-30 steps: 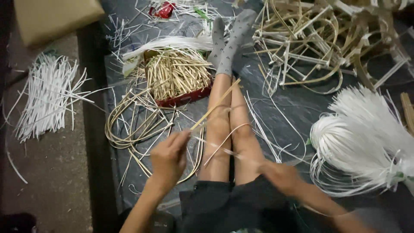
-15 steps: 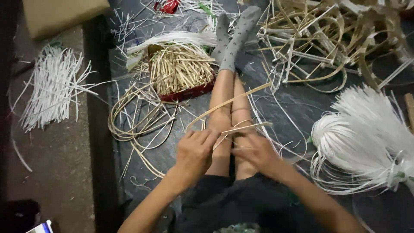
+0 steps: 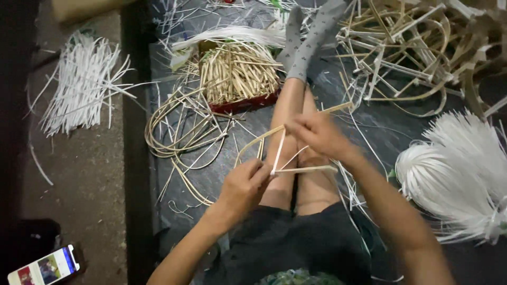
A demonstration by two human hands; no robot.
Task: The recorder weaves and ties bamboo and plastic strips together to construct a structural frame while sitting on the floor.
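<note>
I sit on a dark mat with my legs stretched out in grey socks (image 3: pixel 309 37). My left hand (image 3: pixel 245 184) pinches the crossing point of thin pale cane strips (image 3: pixel 278 153) just above my thighs. My right hand (image 3: pixel 317 134) is blurred and grips the upper end of one strip near my knees. A bent strip (image 3: pixel 253 143) arcs from between my hands to the left. Another strip (image 3: pixel 309 169) lies flat across my legs.
A red tray of short cane sticks (image 3: pixel 240 74) lies left of my shins. Looped cane strips (image 3: pixel 177 132) lie beside it. White strip bundles lie at the right (image 3: pixel 459 179) and far left (image 3: pixel 82 87). Tangled cane frames (image 3: pixel 412 58) fill the top right. A phone (image 3: pixel 45 266) lies bottom left.
My right hand has risen from my lap toward my knees, pulling a strip upward. My left hand came in to the crossing strips and stays clamped there. The view tilted down slightly.
</note>
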